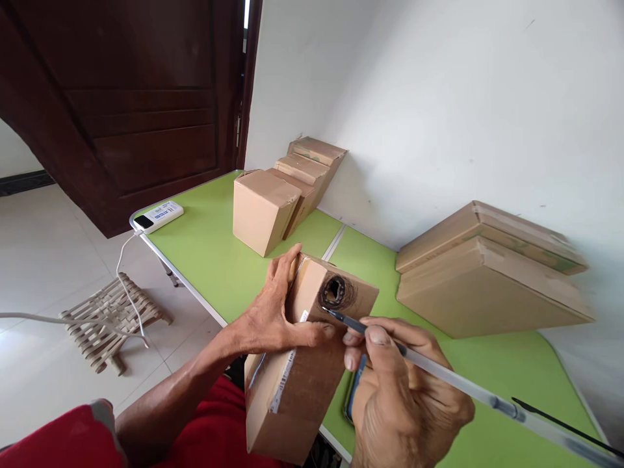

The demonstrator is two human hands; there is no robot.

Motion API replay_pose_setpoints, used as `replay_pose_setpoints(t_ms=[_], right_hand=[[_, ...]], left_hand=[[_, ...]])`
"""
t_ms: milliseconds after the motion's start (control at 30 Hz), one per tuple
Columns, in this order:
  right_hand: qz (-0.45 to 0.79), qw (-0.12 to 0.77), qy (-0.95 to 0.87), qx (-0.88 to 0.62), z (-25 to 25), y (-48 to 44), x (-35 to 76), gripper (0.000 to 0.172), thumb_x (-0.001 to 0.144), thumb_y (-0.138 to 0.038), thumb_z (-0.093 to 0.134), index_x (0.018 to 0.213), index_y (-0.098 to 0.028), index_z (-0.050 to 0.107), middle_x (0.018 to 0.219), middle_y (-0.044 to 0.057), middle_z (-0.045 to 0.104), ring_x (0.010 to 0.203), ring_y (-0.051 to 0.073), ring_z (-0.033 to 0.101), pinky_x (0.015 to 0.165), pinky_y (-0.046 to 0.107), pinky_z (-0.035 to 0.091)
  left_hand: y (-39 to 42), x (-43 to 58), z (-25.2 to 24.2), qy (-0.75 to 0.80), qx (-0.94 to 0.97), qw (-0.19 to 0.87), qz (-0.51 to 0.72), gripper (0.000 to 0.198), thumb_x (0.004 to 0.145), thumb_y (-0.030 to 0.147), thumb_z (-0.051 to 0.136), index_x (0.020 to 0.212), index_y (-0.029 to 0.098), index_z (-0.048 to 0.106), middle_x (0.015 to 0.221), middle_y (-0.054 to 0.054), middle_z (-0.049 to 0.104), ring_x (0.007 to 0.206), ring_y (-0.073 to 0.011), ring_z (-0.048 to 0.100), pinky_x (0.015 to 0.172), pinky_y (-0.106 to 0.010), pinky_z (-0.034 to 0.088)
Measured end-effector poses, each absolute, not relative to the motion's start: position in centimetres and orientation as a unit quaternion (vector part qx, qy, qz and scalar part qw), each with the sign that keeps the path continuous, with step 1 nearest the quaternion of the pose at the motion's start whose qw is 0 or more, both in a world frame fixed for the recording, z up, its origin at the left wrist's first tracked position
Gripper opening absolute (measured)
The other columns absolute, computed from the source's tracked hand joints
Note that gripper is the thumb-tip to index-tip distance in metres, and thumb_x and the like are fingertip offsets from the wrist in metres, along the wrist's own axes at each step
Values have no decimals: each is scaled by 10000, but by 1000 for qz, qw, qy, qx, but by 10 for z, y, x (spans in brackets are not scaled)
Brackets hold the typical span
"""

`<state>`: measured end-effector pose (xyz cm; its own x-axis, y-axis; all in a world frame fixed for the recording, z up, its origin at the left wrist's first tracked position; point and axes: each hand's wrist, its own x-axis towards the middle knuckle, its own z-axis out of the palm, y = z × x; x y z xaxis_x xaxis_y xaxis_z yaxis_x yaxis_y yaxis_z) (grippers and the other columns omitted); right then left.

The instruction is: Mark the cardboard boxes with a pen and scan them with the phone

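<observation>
A tall cardboard box stands tilted at the table's front edge, with a barcode label strip along one side. On its end face is a ragged round hole ringed by dark scribbled ink. My left hand grips the box near that end, thumb across the near face and fingers over the far side. In my right hand is a pen with a clear barrel, pinched between thumb and fingers. Its tip is at the lower left edge of the inked ring. A phone lies partly hidden behind my right hand.
Several cardboard boxes stand in a row at the back of the green table. Two more boxes lean against the wall at right. A white power bank with a cable sits at the left corner; a woven stool is on the floor.
</observation>
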<state>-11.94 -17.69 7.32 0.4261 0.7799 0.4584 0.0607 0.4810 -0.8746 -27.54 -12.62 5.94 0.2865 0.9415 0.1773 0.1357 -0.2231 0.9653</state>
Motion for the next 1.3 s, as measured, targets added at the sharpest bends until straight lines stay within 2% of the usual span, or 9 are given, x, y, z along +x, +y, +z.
replay_pose_setpoints(t_ms=[267, 533, 733, 867, 967, 1000, 1067, 1200, 1300], right_hand=[[232, 778, -350, -467, 82, -167, -120, 201, 819, -314, 876, 803, -171, 736, 611, -8, 650, 513, 147, 604, 418, 237, 433], [229, 775, -381, -449, 88, -162, -125, 194, 886, -331, 855, 873, -173, 743, 648, -14, 665, 553, 134, 617, 469, 236, 455], [253, 744, -435, -439, 97, -165, -130, 181, 939, -366, 801, 957, -194, 745, 810, 10, 707, 685, 151, 673, 519, 247, 492], [225, 759, -374, -483, 87, -152, -101, 259, 933, -454, 741, 950, -220, 634, 970, 22, 715, 670, 155, 675, 459, 242, 444], [196, 564, -419, -684, 53, -132, -76, 242, 961, -464, 603, 967, -223, 573, 737, -11, 654, 552, 183, 628, 481, 283, 451], [205, 423, -457, -755, 38, -125, -71, 217, 991, -435, 551, 993, -219, 574, 704, -6, 655, 585, 205, 651, 548, 305, 489], [201, 304, -467, -805, 11, -113, -69, 116, 954, -297, 600, 982, -185, 607, 712, 57, 698, 698, 268, 712, 673, 351, 517], [177, 191, -469, -844, -22, -105, -85, 155, 938, -135, 576, 1065, -107, 661, 1002, 232, 765, 990, 373, 748, 807, 393, 504], [165, 130, -469, -858, -25, -105, -95, 230, 990, -124, 514, 1158, -71, 663, 1109, 268, 749, 1069, 378, 742, 835, 385, 500]], left_hand=[[-126, -278, 60, 404, 658, 477, 419, 1285, 707, 489, 872, 1711, 221, 116, 1626, -189, 310, 1568, -440, 251, 1320, -638, 215], [-128, -274, 60, 396, 660, 479, 423, 1264, 701, 448, 861, 1706, 226, 127, 1615, -183, 311, 1573, -417, 239, 1325, -634, 196], [-124, -281, 56, 409, 635, 497, 428, 1265, 692, 483, 858, 1706, 241, 141, 1642, -180, 297, 1566, -440, 250, 1314, -647, 217], [-116, -292, 43, 405, 588, 531, 456, 1197, 736, 558, 827, 1699, 289, 169, 1662, -160, 341, 1536, -442, 336, 1278, -669, 283], [-111, -296, 35, 409, 564, 549, 461, 1164, 756, 576, 809, 1695, 291, 183, 1685, -150, 343, 1531, -430, 373, 1272, -662, 306], [-110, -296, 34, 409, 562, 552, 461, 1168, 757, 577, 807, 1697, 284, 178, 1699, -148, 330, 1532, -426, 378, 1274, -657, 308], [-110, -296, 33, 406, 560, 556, 461, 1178, 762, 580, 806, 1703, 272, 167, 1710, -146, 325, 1530, -425, 387, 1275, -649, 315], [-111, -296, 34, 401, 558, 563, 459, 1171, 781, 581, 798, 1708, 263, 157, 1689, -146, 375, 1512, -423, 421, 1267, -644, 334], [-112, -297, 35, 400, 561, 563, 457, 1144, 802, 571, 784, 1708, 266, 157, 1677, -141, 398, 1506, -426, 433, 1264, -644, 336]])
